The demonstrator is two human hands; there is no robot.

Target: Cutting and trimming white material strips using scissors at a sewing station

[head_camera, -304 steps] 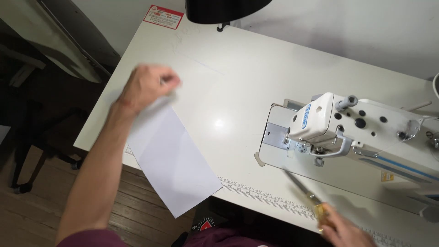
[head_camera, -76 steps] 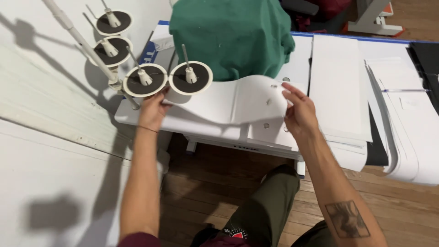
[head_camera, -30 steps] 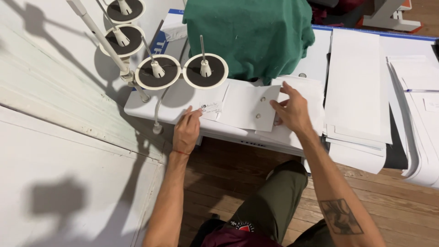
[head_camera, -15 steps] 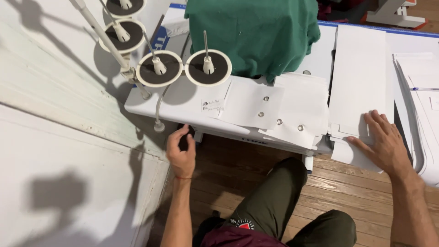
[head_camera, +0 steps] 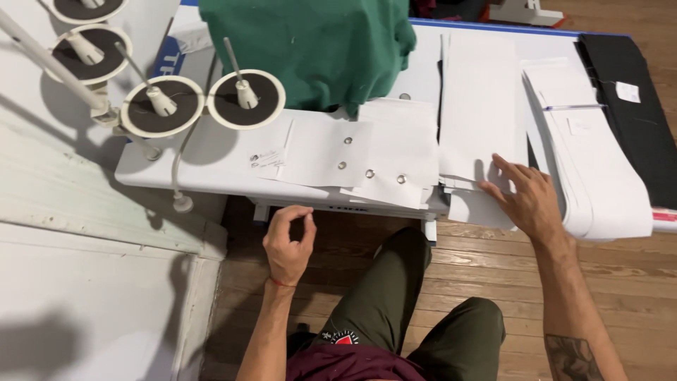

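Observation:
My left hand (head_camera: 288, 243) hangs below the front edge of the white table (head_camera: 204, 159), fingers curled loosely with nothing in them. My right hand (head_camera: 525, 197) lies flat, fingers spread, on a stack of white fabric pieces (head_camera: 483, 120) at the table's front edge. Between the hands lie white fabric pieces with metal snaps (head_camera: 352, 152). A green cloth (head_camera: 317, 42) is heaped behind them.
Thread stands with black discs and white cones (head_camera: 247, 95) stand at the left on the table. More white fabric stacks (head_camera: 599, 169) and a black fabric (head_camera: 635, 106) lie at the right. A white wall (head_camera: 70, 296) is at the left, and the wooden floor (head_camera: 451, 261) is below.
My right hand left the snap pieces and moved right onto the white stack. My left hand dropped off the table to below its edge.

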